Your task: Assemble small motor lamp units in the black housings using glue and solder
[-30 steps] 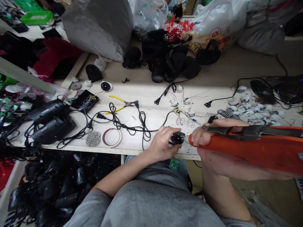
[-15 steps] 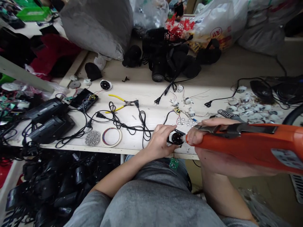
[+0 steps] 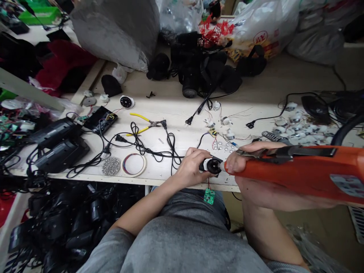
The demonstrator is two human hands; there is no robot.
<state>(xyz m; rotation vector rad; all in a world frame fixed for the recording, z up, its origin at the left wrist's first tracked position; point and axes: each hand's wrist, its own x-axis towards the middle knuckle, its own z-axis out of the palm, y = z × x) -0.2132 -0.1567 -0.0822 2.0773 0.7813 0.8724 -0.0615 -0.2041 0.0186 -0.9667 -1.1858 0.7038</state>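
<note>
My left hand is closed around a small round part with a black disc face and a white side, held just above the bench's front edge. My right hand grips an orange electric screwdriver with a metal lever along its top. The screwdriver's tip meets the black disc; the screw itself is too small to make out. Below the part, a green circuit board hangs on thin wires over the edge. Behind my hands lie several small white motors with thin wires.
On the white bench are a tape roll, a dish of screws, yellow-handled pliers and tangled black cords. Black lamp housings and bags stand behind. More white motors are heaped at right. Black housings fill the space below left.
The disc's holes, clear before, now look smeared, and its face has tilted slightly. The circuit board shows more fully below the bench edge. Both hands stay nearly in place.
</note>
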